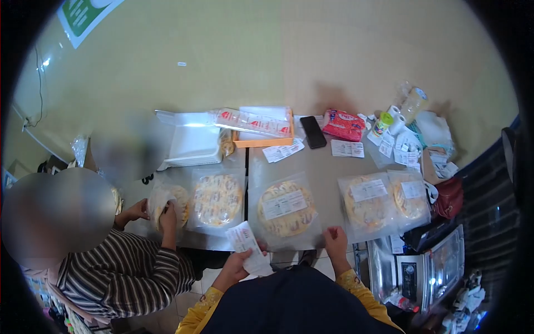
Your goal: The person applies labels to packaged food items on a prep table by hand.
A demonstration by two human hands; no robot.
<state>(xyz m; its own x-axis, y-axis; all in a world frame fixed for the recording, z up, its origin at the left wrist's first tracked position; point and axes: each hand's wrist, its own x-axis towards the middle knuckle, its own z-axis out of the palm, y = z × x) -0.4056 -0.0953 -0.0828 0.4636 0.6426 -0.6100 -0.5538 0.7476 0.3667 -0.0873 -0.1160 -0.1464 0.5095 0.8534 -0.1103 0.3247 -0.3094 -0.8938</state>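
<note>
My left hand (236, 267) is closed on a stack of printed labels (245, 245) at the table's front edge. Curled at the edge, my right hand (335, 240) is closed; whatever it may hold is too small to make out. Between my hands lies a bagged round flat food (289, 225) with a label on top. To the right rest two labelled bagged rounds (367, 214) (410, 207). An unlabelled bagged round (217, 209) lies on the left, beside another bag (177, 201) that a person in a striped sleeve holds with both hands.
Along the back are a white container (194, 142), an orange-rimmed tray (267, 143), a phone (313, 132), a red package (344, 126), loose labels (347, 148) and tape rolls (396, 124). A person in stripes (128, 267) stands left. A metal appliance (414, 275) stands right.
</note>
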